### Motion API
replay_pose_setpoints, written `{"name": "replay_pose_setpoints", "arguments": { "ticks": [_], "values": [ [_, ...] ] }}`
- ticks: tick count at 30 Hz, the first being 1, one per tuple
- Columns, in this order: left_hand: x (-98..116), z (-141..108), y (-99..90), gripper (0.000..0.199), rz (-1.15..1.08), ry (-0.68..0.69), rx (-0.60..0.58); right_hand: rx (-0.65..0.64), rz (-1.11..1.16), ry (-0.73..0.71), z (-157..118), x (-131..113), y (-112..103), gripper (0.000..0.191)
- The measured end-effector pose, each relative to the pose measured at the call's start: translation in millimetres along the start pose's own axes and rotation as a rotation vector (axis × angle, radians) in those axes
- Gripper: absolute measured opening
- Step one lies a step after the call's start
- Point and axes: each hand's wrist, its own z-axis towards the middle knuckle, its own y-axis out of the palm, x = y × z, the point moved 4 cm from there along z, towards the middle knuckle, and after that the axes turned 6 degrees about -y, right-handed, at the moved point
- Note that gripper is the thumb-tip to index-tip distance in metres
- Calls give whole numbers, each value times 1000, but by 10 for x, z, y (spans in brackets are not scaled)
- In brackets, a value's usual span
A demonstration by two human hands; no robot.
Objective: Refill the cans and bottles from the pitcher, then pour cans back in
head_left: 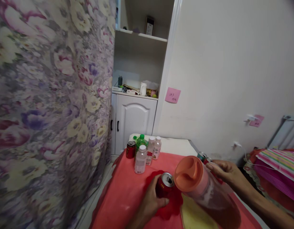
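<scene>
My left hand (150, 200) is wrapped round a red drink can (164, 186) with its top opened, above a red scalloped mat (172, 206). Beside the can, a clear pitcher (215, 200) with an orange lid tilts so that its lid faces the can. My right hand (220, 170) is closed at the pitcher's far right side, where the handle is mostly hidden. Dark reddish liquid shows in the pitcher's lower part. Whether anything flows between pitcher and can cannot be made out.
On the red-covered table (113, 197) stand another red can (131, 149), a green bottle (141, 141) and several clear bottles (140, 160). A teal-topped can (201, 156) is behind the pitcher. A yellow cloth (194, 214) lies near me. Floral curtain (53, 111) hangs left.
</scene>
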Motion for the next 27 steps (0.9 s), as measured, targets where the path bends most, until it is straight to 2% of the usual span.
{"name": "replay_pose_setpoints", "arguments": {
  "ticks": [8,27],
  "values": [
    [30,-8,4,84,-12,-32,42,-5,-2,-14,4,4,-3,59],
    [8,-8,-7,85,-41,3,29,-21,30,-26,-3,-45,11,58]
  ]
}}
